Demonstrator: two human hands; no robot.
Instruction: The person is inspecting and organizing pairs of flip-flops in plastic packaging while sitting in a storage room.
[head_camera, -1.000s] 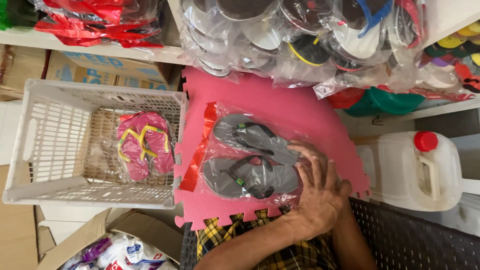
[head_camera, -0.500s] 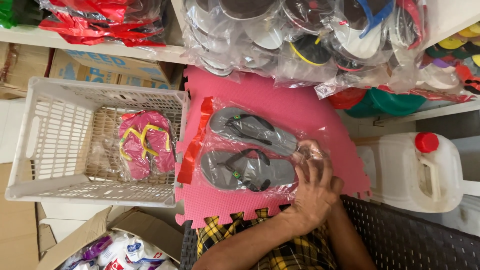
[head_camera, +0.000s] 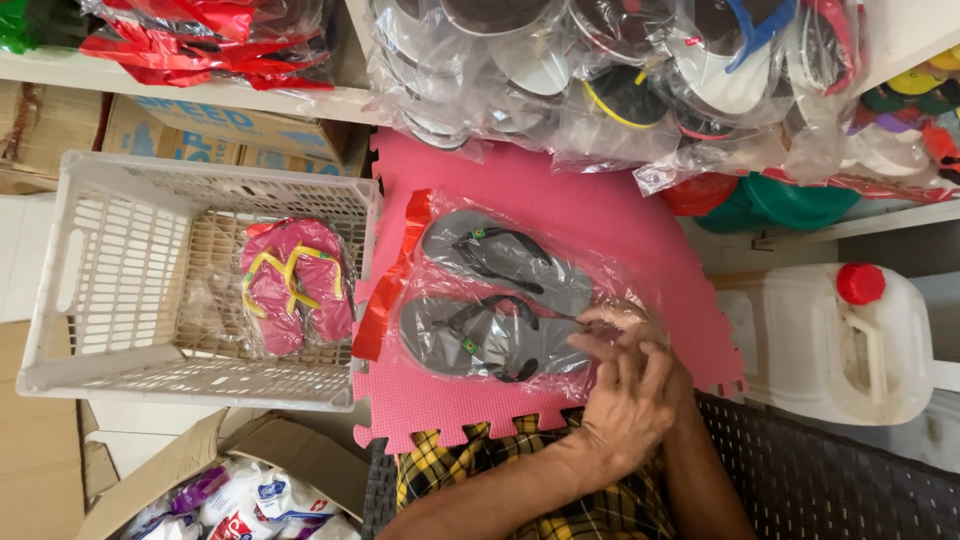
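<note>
we're sealing the bagged grey flip-flops (head_camera: 495, 310) lying flat on the pink foam mat (head_camera: 600, 215) | both hands stacked, left hand (head_camera: 625, 405) over right hand (head_camera: 612, 325), fingers (head_camera: 600, 345) pinching the bag's end | smoothing plastic first probably keeps it tidy

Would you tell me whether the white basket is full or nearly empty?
Nearly empty: the white basket holds only one bagged pair of pink sandals; its floor shows around them.

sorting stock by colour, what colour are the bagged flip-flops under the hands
Grey flip-flops with black straps, seen clearly in the head view.
</note>
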